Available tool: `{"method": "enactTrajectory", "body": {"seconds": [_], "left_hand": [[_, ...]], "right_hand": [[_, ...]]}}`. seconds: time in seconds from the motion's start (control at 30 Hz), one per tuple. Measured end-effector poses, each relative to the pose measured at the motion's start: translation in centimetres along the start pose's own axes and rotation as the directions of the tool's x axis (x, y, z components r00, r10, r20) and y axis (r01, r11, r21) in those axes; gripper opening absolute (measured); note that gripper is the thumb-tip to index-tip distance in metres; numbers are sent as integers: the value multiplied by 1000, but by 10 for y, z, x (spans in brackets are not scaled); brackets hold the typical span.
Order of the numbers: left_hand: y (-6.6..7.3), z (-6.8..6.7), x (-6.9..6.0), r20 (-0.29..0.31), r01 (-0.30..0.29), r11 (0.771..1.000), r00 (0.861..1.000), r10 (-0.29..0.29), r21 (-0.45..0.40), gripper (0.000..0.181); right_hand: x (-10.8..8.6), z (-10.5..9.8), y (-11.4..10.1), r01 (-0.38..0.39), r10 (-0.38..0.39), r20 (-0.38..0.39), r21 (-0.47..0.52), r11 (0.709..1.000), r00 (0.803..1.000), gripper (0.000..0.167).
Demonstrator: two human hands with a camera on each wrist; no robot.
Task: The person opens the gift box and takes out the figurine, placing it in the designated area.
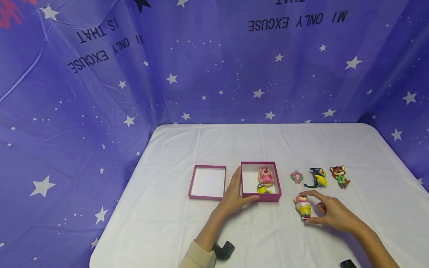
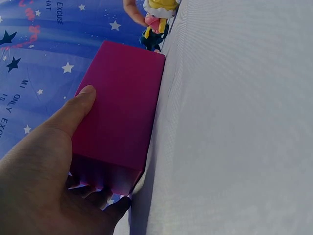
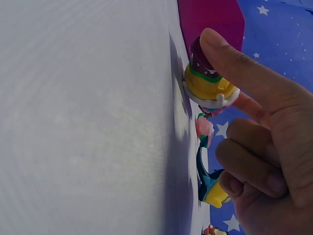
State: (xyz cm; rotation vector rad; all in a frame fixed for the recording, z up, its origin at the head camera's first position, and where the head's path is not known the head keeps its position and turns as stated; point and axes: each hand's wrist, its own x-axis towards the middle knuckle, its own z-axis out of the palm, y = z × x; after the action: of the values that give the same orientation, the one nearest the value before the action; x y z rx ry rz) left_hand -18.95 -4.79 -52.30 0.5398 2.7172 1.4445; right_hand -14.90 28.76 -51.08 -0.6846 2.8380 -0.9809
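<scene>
My right hand (image 1: 338, 215) pinches a pink-and-yellow toy figurine (image 1: 303, 208) between thumb and index finger, the thumb at its feet and the index finger at its head. In the right wrist view the figurine (image 3: 208, 83) is close to the white cloth; whether it touches is unclear. At the near left corner of a magenta box (image 1: 279, 195), my left hand (image 1: 232, 195) holds on, thumb along the front wall and fingers on the left side. Inside the open box lie a pink bear figurine (image 1: 266, 176) and a yellow-green figurine with big eyes (image 1: 263, 188), both toward the right.
Left of the box lies its shallow magenta-rimmed lid (image 1: 207, 182), white inside up. To the right, a small pink-green figurine (image 1: 296, 176), a dark blue-and-yellow figurine (image 1: 318, 178) and a fox figurine (image 1: 340, 176) form a row. A purple starry curtain (image 1: 214, 74) borders the white-clothed table (image 1: 161, 223).
</scene>
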Motion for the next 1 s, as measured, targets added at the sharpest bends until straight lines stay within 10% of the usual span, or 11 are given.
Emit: {"method": "enactTrajectory", "body": {"seconds": [1.0], "left_hand": [[-2, 1, 1, 0, 10, 1000, 1000, -10, 9, 111]], "right_hand": [[34, -35, -38, -21, 18, -33, -64, 998, 999, 72]]}}
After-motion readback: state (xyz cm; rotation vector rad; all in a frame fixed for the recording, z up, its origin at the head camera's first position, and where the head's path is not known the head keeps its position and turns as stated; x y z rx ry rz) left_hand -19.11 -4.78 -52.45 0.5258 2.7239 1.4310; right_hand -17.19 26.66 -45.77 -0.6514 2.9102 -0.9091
